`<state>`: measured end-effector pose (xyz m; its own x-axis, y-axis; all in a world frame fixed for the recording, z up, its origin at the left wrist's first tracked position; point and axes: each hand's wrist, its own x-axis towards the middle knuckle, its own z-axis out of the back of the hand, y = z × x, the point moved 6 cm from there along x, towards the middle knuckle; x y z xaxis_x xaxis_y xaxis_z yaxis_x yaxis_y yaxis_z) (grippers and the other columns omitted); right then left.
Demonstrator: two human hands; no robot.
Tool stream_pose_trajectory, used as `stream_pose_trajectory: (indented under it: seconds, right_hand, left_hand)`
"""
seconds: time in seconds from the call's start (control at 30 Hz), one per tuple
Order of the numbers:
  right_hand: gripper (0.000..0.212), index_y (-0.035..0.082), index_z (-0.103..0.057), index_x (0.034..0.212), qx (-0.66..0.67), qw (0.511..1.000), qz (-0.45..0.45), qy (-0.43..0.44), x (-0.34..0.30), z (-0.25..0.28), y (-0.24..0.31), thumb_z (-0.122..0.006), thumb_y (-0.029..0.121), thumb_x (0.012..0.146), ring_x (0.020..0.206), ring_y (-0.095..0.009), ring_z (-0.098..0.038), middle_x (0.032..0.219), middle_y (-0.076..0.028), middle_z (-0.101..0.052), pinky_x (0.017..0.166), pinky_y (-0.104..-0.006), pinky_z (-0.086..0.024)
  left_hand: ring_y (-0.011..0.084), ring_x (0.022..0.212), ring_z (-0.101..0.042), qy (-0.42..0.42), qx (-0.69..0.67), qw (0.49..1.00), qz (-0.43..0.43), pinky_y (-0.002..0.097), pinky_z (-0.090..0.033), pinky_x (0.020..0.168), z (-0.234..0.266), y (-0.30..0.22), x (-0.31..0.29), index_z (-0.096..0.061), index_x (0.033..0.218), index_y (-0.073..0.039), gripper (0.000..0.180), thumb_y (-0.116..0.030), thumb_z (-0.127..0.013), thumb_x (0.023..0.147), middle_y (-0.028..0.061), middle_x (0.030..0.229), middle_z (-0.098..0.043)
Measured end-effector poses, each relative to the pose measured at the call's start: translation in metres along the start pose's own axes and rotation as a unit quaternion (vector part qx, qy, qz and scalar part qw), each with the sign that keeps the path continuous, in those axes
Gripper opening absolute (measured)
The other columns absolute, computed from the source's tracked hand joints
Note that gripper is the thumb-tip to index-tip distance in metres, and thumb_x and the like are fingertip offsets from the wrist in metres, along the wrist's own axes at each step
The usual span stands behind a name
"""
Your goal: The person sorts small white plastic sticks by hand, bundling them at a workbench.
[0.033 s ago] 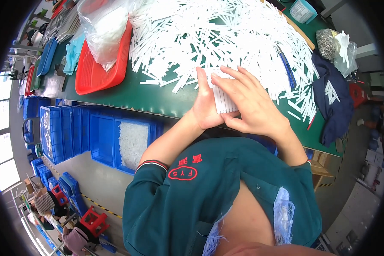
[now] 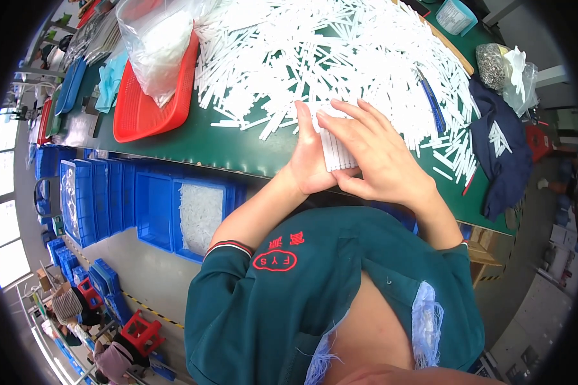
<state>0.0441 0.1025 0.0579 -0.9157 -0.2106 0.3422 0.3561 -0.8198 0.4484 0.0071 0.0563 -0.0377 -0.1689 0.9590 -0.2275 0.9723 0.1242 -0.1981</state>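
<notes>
A row of thin white sticks (image 2: 336, 153), lined up side by side, is held between my two hands at the front edge of the table. My left hand (image 2: 309, 160) cups the row from the left and below, its thumb pointing away from me. Over the right part of the row lies my right hand (image 2: 384, 153), fingers extended across the sticks and thumb near their close ends. Just beyond my hands spreads a large heap of loose white sticks (image 2: 270, 70). My right hand hides part of the held row.
Left on the green table (image 2: 231, 144) is a red basket (image 2: 125, 122) with a clear bag (image 2: 160, 64). A blue cutter knife (image 2: 432, 102) lies on the heap's right. Dark cloth (image 2: 501, 160) hangs over the right edge. Blue crates (image 2: 154, 212) stand below left.
</notes>
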Motion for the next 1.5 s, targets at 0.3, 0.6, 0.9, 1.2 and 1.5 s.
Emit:
stream_pose_trajectory:
  seconds: [0.3,0.6,0.9,1.2,1.5]
  right_hand:
    - [0.064,0.003,-0.047,0.124,0.017,0.997,0.032,-0.075,-0.005,0.013,0.001,-0.065,0.013,0.063,0.116,-0.031,-0.049,0.121,-0.012,-0.055,0.099,-0.0495,-0.036]
    - [0.051,0.000,-0.050,0.119,0.068,0.957,-0.040,-0.279,-0.054,0.053,-0.055,-0.064,0.010,0.071,0.115,-0.030,-0.050,0.122,-0.020,-0.052,0.098,-0.0389,-0.038]
    - [0.057,-0.003,-0.037,0.128,0.055,0.890,-0.086,-0.445,-0.102,0.045,-0.100,-0.062,0.010,0.078,0.118,-0.030,-0.047,0.128,-0.022,-0.045,0.102,-0.0405,-0.034]
    - [0.057,-0.003,-0.037,0.128,0.073,0.870,-0.085,-0.480,-0.109,0.045,-0.111,-0.062,0.010,0.079,0.120,-0.031,-0.045,0.128,-0.022,-0.046,0.103,-0.0410,-0.033]
    - [0.057,-0.002,-0.035,0.128,0.075,0.851,-0.089,-0.511,-0.118,0.050,-0.111,-0.062,0.012,0.079,0.117,-0.029,-0.048,0.128,-0.023,-0.045,0.101,-0.0402,-0.033]
  left_hand:
    - [0.0309,0.124,-0.040,0.171,-0.165,0.971,0.018,0.0484,-0.031,0.103,-0.009,-0.004,-0.007,-0.032,0.137,-0.009,0.113,-0.091,-0.018,0.061,0.0137,0.136,-0.040]
    - [0.0406,0.135,-0.017,0.076,-0.099,0.992,-0.001,0.0513,-0.017,0.109,-0.014,-0.014,-0.012,-0.014,0.141,0.002,0.127,-0.088,-0.043,0.056,0.0275,0.146,-0.013]
    - [0.0397,0.133,-0.023,0.064,-0.099,0.993,0.011,0.0513,-0.021,0.108,-0.020,-0.011,-0.015,-0.019,0.140,0.003,0.129,-0.092,-0.034,0.054,0.0273,0.144,-0.020]
    - [0.0430,0.135,-0.014,0.073,-0.127,0.989,0.019,0.0526,-0.016,0.109,-0.023,-0.009,-0.017,-0.015,0.141,0.001,0.124,-0.086,-0.046,0.058,0.0267,0.146,-0.012]
    - [0.0423,0.135,-0.013,0.075,-0.121,0.990,0.022,0.0523,-0.015,0.109,-0.025,-0.006,-0.017,-0.014,0.142,0.001,0.125,-0.088,-0.043,0.058,0.0266,0.146,-0.010]
